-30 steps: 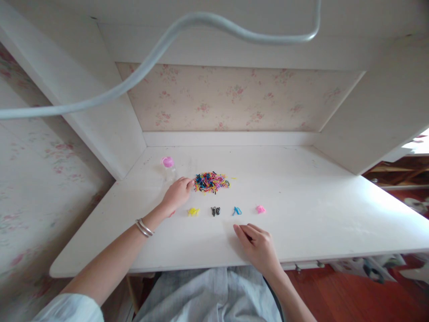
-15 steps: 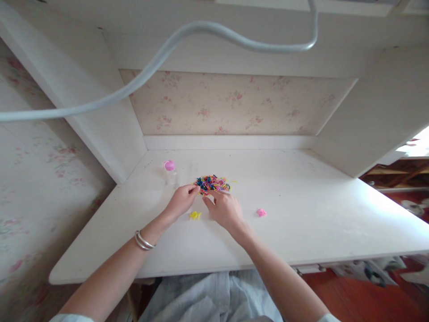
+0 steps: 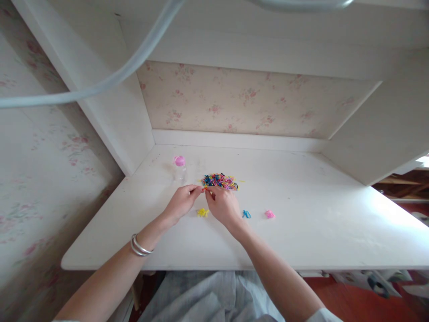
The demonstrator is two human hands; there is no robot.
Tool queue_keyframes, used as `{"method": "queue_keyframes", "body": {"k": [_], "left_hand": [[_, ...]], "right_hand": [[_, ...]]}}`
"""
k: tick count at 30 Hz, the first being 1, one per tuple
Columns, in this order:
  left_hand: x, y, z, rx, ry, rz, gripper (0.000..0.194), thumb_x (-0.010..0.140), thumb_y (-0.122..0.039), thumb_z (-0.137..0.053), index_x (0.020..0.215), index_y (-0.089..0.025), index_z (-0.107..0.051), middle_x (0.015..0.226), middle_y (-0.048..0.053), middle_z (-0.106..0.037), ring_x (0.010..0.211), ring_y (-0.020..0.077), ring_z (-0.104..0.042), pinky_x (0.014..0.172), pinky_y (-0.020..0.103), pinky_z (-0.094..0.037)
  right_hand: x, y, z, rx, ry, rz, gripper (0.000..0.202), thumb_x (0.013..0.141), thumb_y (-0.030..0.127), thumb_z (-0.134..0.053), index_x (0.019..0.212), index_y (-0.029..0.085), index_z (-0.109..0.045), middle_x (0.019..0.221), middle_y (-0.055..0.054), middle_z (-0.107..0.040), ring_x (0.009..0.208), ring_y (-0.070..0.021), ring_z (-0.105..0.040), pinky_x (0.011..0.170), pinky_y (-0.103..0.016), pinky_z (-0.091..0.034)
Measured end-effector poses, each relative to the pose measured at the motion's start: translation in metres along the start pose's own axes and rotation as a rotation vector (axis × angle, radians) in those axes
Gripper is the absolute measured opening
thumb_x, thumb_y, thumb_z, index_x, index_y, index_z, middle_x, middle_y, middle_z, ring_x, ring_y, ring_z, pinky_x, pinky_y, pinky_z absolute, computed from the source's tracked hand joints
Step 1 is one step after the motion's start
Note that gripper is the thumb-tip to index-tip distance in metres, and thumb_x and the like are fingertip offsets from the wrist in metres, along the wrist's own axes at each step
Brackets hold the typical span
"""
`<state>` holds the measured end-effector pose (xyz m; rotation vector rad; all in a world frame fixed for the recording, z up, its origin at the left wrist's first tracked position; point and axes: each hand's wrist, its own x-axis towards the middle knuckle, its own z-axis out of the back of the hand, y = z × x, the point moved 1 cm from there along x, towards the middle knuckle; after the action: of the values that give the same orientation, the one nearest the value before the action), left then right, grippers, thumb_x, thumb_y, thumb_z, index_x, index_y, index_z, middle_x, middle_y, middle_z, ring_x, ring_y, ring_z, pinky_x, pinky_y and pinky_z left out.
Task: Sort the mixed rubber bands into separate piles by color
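Across the white desktop (image 3: pixel 301 237), your left hand (image 3: pixel 180 203) and right hand (image 3: pixel 224 208) pinch an orange-red band (image 3: pixel 205 188) sideways between them, by the mid-frame multicoloured pile's (image 3: pixel 220 180) lower-left edge.

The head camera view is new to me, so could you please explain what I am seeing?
There is no robot here: a camera worn on a person's head looks forward and down at their two bare hands. The left hand and right hand meet at the pile of coloured bands, pinching what looks like an orange-red band. On the white table also lie yellow, blue and pink bunches. Behind stands a clear bottle with a pink lid.
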<state>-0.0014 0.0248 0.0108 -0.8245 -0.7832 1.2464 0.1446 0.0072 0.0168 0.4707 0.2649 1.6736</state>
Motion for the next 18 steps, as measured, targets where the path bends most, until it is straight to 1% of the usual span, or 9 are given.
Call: {"method": "queue_keyframes", "body": {"k": [3, 6, 9, 12, 15, 18], "left_hand": [[-0.002, 0.005, 0.007, 0.086, -0.041, 0.01, 0.044, 0.085, -0.05, -0.042, 0.091, -0.017, -0.069, 0.067, 0.001, -0.067, 0.063, 0.0162, -0.06, 0.056, 0.024, -0.045], [-0.007, 0.016, 0.016, 0.146, -0.084, 0.011, 0.045, 0.087, -0.051, -0.039, 0.092, -0.017, -0.068, 0.065, 0.0, -0.065, 0.054, 0.0139, -0.056, 0.052, 0.024, -0.042], [-0.017, 0.029, 0.027, 0.273, -0.184, -0.065, 0.041, 0.087, -0.048, -0.041, 0.089, -0.018, -0.069, 0.075, 0.002, -0.066, 0.064, 0.014, -0.059, 0.061, 0.024, -0.043], [-0.033, 0.042, 0.036, 0.462, -0.28, -0.122, 0.035, 0.088, -0.044, -0.042, 0.084, -0.02, -0.068, 0.081, 0.002, -0.067, 0.072, 0.0143, -0.059, 0.069, 0.024, -0.042], [-0.05, 0.053, 0.04, 0.566, -0.288, -0.086, 0.033, 0.089, -0.042, -0.041, 0.087, -0.023, -0.067, 0.084, 0.002, -0.067, 0.072, 0.0139, -0.06, 0.068, 0.024, -0.042], [-0.063, 0.058, 0.038, 0.629, -0.234, -0.05, 0.033, 0.09, -0.042, -0.039, 0.086, -0.025, -0.067, 0.086, 0.001, -0.067, 0.074, 0.014, -0.061, 0.067, 0.023, -0.041]], "right_hand": [[0.001, -0.001, -0.003, -0.023, -0.016, 0.012, 0.033, 0.093, 0.035, -0.037, 0.095, 0.026, -0.068, 0.092, -0.002, -0.07, 0.079, -0.0152, -0.06, 0.064, -0.023, -0.033], [0.0, -0.005, -0.007, -0.065, -0.004, -0.009, 0.033, 0.092, 0.034, -0.037, 0.092, 0.025, -0.068, 0.092, -0.003, -0.07, 0.078, -0.0157, -0.06, 0.064, -0.024, -0.033], [-0.002, -0.009, -0.01, -0.058, 0.037, -0.038, 0.032, 0.091, 0.035, -0.039, 0.094, 0.026, -0.069, 0.09, -0.004, -0.07, 0.079, -0.0164, -0.061, 0.066, -0.024, -0.035], [-0.005, -0.01, -0.014, 0.021, 0.102, -0.043, 0.03, 0.089, 0.035, -0.042, 0.093, 0.025, -0.071, 0.088, -0.003, -0.071, 0.08, -0.016, -0.062, 0.066, -0.023, -0.036], [-0.008, -0.004, -0.02, 0.098, 0.205, -0.03, 0.028, 0.086, 0.031, -0.045, 0.091, 0.024, -0.072, 0.088, -0.002, -0.071, 0.079, -0.0148, -0.063, 0.065, -0.022, -0.037], [-0.007, 0.006, -0.025, 0.111, 0.27, -0.003, 0.028, 0.083, 0.029, -0.046, 0.091, 0.025, -0.073, 0.088, -0.003, -0.072, 0.081, -0.0153, -0.063, 0.067, -0.021, -0.039]]}}
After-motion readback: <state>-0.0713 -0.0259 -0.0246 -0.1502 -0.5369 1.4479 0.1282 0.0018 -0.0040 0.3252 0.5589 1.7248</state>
